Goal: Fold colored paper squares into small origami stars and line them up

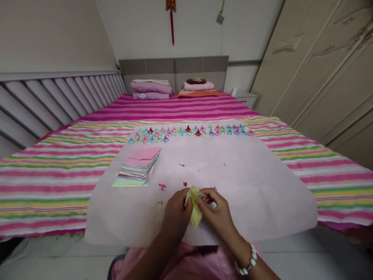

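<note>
A yellow sheet of origami paper (196,216), partly folded into a narrow diamond shape, is held between both hands above the front of a large pale sheet. My left hand (177,212) pinches its left side, thumb on the near face. My right hand (215,208) grips the right side with thumb and fingers, near the upper flaps; a white bead bracelet circles that wrist. Beyond the hands to the left lies a stack of coloured paper squares (136,167), pink on top. Small folded paper pieces (198,132) in many colours stand in rows along the sheet's far edge.
The pale sheet (247,175) covers the near part of a striped bed (314,167). Small red scraps (162,187) lie around the hands. Folded bedding (151,90) and pillows (198,86) sit by the headboard. A railing (72,93) runs along the left, wardrobe doors (326,77) on the right.
</note>
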A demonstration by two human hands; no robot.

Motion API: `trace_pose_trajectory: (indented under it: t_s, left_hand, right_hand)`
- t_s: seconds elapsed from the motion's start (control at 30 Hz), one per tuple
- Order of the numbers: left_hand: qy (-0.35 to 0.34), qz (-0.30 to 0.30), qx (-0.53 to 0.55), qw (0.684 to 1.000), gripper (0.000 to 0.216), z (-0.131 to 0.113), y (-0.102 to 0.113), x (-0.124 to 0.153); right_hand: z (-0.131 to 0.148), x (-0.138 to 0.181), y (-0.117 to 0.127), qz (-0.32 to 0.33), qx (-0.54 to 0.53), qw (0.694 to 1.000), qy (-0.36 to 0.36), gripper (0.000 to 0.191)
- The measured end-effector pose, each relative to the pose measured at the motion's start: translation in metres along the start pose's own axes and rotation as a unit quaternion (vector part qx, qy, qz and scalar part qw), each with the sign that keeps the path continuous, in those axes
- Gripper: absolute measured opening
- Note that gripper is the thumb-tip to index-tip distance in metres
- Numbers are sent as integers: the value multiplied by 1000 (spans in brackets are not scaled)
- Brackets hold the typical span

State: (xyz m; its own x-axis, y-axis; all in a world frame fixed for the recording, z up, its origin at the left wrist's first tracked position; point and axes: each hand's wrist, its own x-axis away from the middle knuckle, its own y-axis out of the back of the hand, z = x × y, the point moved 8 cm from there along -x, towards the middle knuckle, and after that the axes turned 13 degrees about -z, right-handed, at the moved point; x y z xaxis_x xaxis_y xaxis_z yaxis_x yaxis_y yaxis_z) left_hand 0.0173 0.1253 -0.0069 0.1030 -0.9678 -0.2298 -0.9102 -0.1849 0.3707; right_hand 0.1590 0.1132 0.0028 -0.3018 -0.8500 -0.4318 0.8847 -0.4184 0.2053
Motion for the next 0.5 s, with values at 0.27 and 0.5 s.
trace_pose_trajectory:
  t_s: [0.27, 0.5]
  left_hand:
    - [27, -40, 1, 999, 27, 7, 5, -6]
    - [121, -36, 71, 989, 27, 22, 6, -7]
  right_hand:
    - [-1, -1, -10, 16, -10, 1000, 13, 10]
    - [-12, 3, -12, 24, -16, 999, -20, 11]
